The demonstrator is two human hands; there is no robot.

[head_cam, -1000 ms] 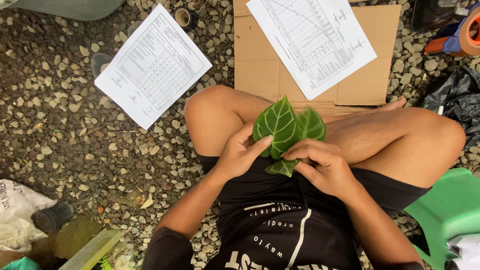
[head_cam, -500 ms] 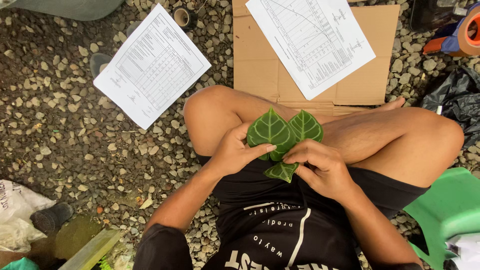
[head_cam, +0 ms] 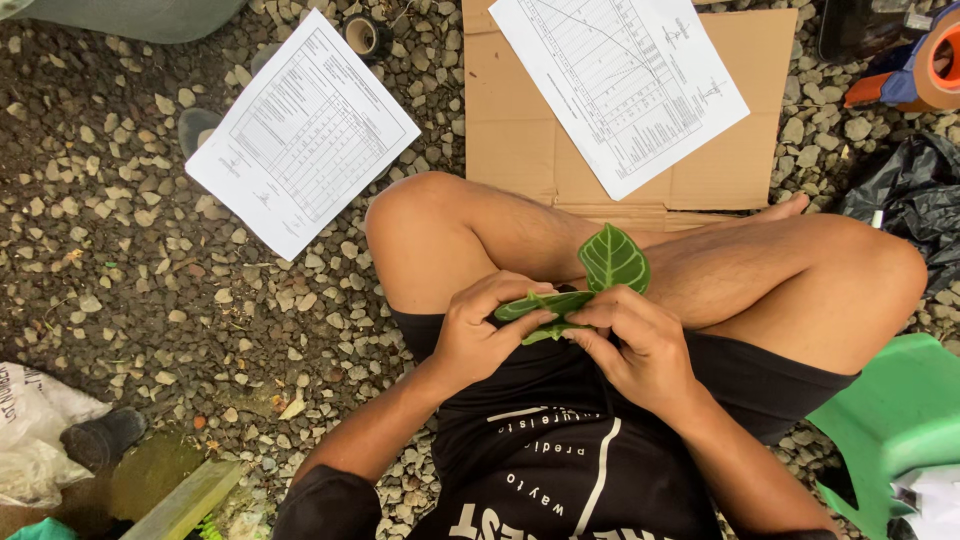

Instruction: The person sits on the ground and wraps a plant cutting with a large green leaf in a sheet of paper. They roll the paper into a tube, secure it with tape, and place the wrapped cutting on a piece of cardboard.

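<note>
I sit cross-legged on gravel and look down at my lap. Both hands hold a small bunch of green leaves (head_cam: 600, 275) over my crossed legs. My left hand (head_cam: 485, 335) curls around the near leaves, which lie folded flat between the fingers. My right hand (head_cam: 640, 345) pinches the same bunch from the right. One broad veined leaf stands up above the fingers, against my right shin.
A printed sheet (head_cam: 300, 140) lies on the gravel at the upper left. Another sheet (head_cam: 620, 80) rests on flat brown cardboard (head_cam: 740, 170) beyond my knees. An orange tape roll (head_cam: 935, 65), a black bag (head_cam: 915, 200) and a green plastic stool (head_cam: 900, 420) are at the right.
The leaves, spread wide and upright a second ago, are now partly folded down between my hands. Only one leaf still stands up. Both hands have closed in over the bunch.
</note>
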